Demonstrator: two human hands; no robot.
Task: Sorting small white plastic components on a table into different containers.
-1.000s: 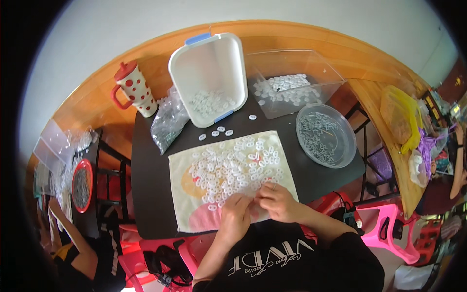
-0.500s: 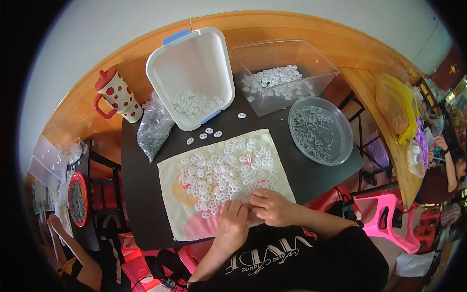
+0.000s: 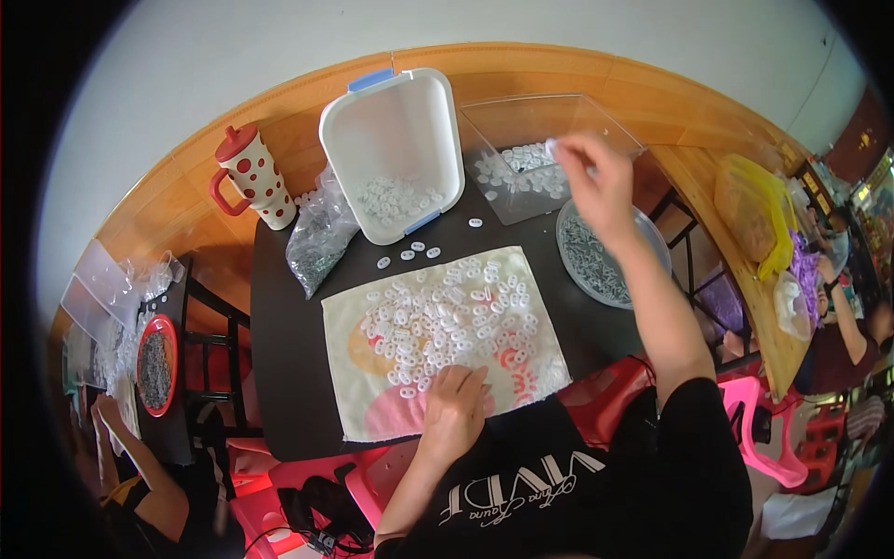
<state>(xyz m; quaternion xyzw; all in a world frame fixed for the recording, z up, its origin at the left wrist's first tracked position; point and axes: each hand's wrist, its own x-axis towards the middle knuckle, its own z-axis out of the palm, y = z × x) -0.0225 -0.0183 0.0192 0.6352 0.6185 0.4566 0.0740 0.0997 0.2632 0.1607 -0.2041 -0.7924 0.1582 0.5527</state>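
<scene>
Many small white oval plastic pieces with two holes point(image 3: 438, 321) lie heaped on a pale patterned cloth point(image 3: 358, 410) in front of me. At the cloth's near edge rests my left hand point(image 3: 454, 410), its fingers curled together beside the heap; what they hold, if anything, is hidden. My right hand point(image 3: 596, 186), slightly blurred, is raised at the near right corner of a clear plastic box point(image 3: 521, 200) with similar white pieces inside. Thumb and fingertips pinch one white oval piece point(image 3: 551, 148). Below that forearm stands a round clear tub point(image 3: 596, 270) of small grey screws.
A white bin point(image 3: 382, 121) with white pieces leans at the back, beside a bag of grey screws point(image 3: 317, 247) and a dotted tumbler point(image 3: 256, 177). Several loose pieces point(image 3: 408, 254) lie behind the cloth. At left, another person's arms point(image 3: 130, 443) are near a red basin point(image 3: 156, 365).
My right hand has left the cloth and risen far right to the clear box, carrying a white piece. The left hand stays at the cloth's near edge. The whole view has shifted slightly.
</scene>
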